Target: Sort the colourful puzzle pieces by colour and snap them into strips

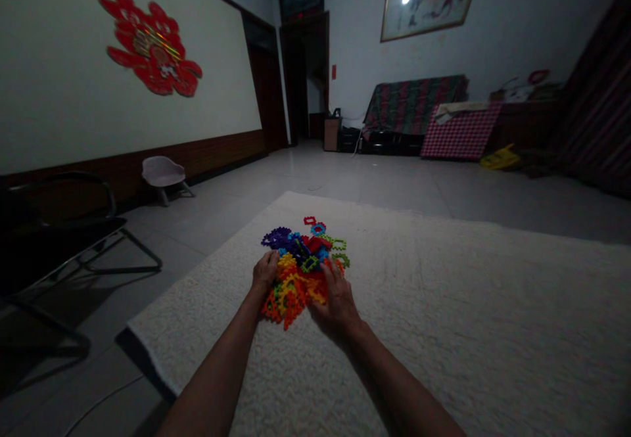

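A heap of notched plastic building pieces (296, 276) in orange, yellow, blue, purple, green and red lies on a cream rug (419, 292). At the heap's left side, my left hand (265, 269) rests against it, fingers slightly bent and not wrapped round any piece. My right hand (339, 298) lies along the right side with thumb and fingers apart, touching orange pieces. A red ring piece (309, 221) and a blue ring piece (318, 229) lie at the far edge, and a light green frame piece (338, 244) is to the right.
A black metal-framed chair (64, 246) stands at the left, and a small pale child's chair (162, 172) is by the wall. Grey floor tiles (236, 194) surround the rug. A checked cloth (462, 133) and a yellow bag (500, 158) are at the far right.
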A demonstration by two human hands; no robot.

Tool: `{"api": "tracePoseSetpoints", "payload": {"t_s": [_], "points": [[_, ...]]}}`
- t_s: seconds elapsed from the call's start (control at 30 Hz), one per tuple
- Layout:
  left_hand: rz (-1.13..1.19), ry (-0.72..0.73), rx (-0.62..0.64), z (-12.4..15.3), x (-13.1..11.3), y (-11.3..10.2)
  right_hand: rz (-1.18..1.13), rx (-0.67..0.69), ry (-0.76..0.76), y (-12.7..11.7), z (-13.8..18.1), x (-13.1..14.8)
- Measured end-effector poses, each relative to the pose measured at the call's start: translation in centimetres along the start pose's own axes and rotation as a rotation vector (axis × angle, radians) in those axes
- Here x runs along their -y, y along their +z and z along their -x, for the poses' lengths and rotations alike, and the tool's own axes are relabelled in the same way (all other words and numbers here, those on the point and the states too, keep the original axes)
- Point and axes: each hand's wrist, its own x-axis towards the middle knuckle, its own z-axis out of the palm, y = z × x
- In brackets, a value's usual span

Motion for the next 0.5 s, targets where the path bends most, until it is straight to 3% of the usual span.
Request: {"api": "tracePoseSetpoints", "payload": {"t_s": [0.2, 0.5], "points": [[0.070, 0.017, -0.010, -0.4, -0.9, 1.5, -0.008, -0.129, 0.093, 1.1, -0.6, -1.0], [0.256, -0.110, -0.034, -1.5, -2.6, 5.0, -0.337, -0.241, 0.232, 0.8, -1.0, -1.3]]}}
